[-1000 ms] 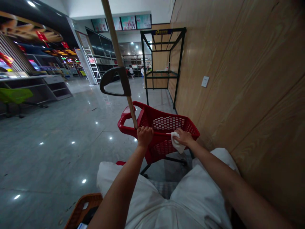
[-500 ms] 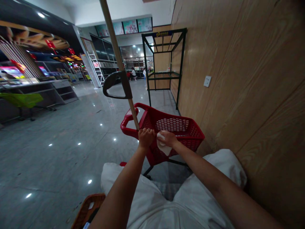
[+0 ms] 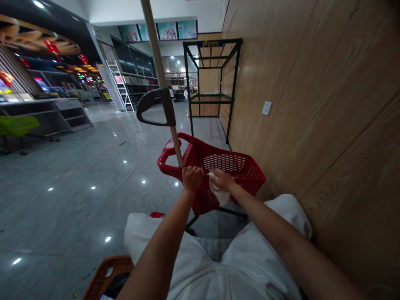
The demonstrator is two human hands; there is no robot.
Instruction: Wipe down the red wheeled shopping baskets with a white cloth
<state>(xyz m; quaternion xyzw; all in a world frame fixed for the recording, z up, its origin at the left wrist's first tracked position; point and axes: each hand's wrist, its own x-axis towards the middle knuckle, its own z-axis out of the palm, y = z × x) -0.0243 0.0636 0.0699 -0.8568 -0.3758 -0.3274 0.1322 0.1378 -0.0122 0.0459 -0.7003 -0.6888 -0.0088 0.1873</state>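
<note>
A small red shopping cart (image 3: 246,180) with perforated sides stands in front of me. My left hand (image 3: 192,178) is closed over its near rim, beside the push handle (image 3: 168,166). Just to the right, my right hand (image 3: 222,180) is closed on a white cloth (image 3: 221,196), pressed against the same rim, and part of the cloth hangs down the outside. A light wooden pole (image 3: 155,50) rises at a slant from the cart next to my left hand. The pole has a dark grey loop-shaped piece (image 3: 171,107) against it.
A wood-panelled wall (image 3: 300,100) with a socket (image 3: 266,108) runs along the right. Beyond the cart stands a dark metal frame rack (image 3: 230,104). An orange-brown basket (image 3: 96,277) is by my left leg. Far left, a green cart (image 3: 18,125) stands near a counter (image 3: 46,116).
My right hand has shifted slightly right along the rim with the cloth, which now hangs lower. My left hand keeps its grip. The view has turned slightly right.
</note>
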